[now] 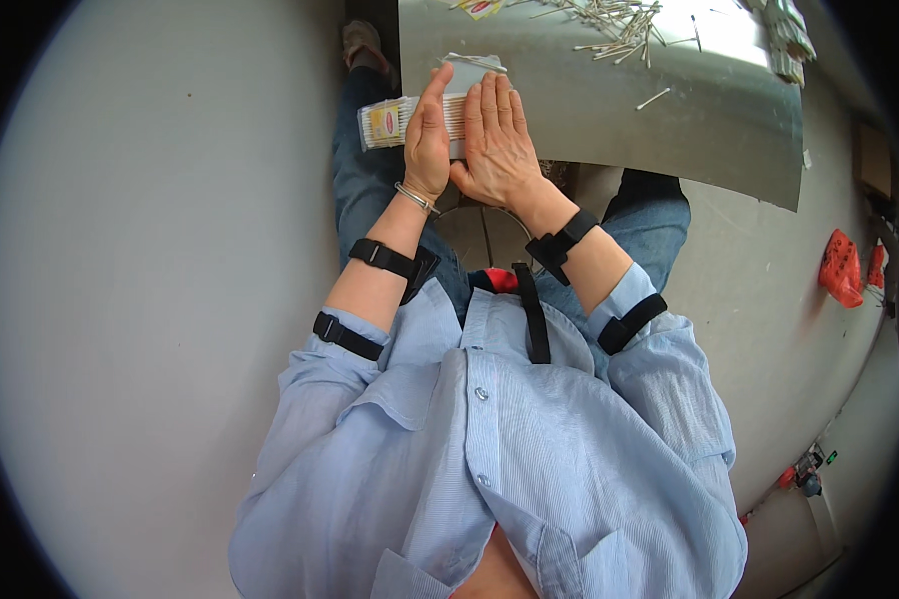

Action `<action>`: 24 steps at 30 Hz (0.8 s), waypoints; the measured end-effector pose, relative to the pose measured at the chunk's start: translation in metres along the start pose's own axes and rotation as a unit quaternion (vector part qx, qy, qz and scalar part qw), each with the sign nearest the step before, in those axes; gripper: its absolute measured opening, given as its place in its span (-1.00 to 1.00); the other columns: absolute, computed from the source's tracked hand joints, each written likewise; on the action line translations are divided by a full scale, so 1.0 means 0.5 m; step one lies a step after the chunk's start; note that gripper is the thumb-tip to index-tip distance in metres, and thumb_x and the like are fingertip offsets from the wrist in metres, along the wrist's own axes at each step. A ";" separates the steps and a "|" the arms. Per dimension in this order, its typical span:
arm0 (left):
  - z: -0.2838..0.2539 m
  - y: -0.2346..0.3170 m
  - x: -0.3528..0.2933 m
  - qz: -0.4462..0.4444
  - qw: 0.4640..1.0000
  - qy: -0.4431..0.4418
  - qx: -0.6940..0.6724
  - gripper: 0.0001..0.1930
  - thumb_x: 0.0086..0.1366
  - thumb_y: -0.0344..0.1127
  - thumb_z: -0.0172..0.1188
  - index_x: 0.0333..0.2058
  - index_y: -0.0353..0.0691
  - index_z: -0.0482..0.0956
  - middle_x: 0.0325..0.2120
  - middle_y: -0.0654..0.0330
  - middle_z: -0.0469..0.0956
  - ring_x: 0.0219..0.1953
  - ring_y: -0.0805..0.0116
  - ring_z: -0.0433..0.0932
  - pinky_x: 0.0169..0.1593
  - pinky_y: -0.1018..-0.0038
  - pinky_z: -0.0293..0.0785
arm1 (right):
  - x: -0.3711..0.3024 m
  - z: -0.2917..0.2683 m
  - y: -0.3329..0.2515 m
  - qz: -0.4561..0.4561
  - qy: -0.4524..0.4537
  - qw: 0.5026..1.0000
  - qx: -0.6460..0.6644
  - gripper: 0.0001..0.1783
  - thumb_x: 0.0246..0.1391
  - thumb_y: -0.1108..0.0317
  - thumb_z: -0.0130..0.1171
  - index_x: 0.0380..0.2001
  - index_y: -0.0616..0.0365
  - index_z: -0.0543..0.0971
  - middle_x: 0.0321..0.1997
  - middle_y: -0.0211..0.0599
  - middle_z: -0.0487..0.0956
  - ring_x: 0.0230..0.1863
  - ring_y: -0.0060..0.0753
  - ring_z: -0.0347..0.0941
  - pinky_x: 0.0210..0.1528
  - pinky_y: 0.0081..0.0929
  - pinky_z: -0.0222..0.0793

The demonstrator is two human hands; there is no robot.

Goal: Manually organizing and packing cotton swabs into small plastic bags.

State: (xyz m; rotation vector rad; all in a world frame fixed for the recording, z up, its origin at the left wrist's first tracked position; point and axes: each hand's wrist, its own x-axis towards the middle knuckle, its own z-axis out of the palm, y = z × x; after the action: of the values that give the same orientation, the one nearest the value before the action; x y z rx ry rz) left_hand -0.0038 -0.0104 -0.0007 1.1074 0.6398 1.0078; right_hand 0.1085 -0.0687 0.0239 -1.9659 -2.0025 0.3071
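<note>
A flat clear packet of cotton swabs (382, 124) with a yellow and red label lies at the near left edge of the metal table. My left hand (429, 145) stands on its edge across the packet, fingers stretched out. Beside it, my right hand (499, 145) lies palm down with straight fingers, covering the packet's right end. Both hands are open, and nothing shows gripped in them. Beyond the fingertips are a pale flat sheet (459, 73) and a few loose swabs (476, 62) on it. What lies under my right palm is hidden.
A heap of loose cotton swabs (619, 28) spreads over the far part of the metal table (569, 125); a single swab (653, 99) lies apart. Stacked packets (789, 40) sit at the far right corner. A red plastic bag (841, 270) is off to the right.
</note>
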 end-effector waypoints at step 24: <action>0.036 0.075 -0.007 0.108 0.796 -0.023 0.596 -0.63 0.30 -0.35 -0.01 0.06 -0.29 0.44 0.09 -0.01 0.42 0.20 0.01 0.31 0.29 0.27 0.19 | -0.007 0.026 0.010 -0.017 -0.003 0.992 -0.128 -0.07 0.08 -0.13 -0.15 0.30 0.43 0.05 0.42 0.25 -0.07 0.48 0.18 -0.28 0.46 -0.06 -0.43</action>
State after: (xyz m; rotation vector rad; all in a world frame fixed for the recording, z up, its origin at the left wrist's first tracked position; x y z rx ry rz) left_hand -0.0027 -0.0175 0.0404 2.3460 1.1846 0.6959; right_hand 0.1083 -0.0713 0.0099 -2.0767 -2.1694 0.0473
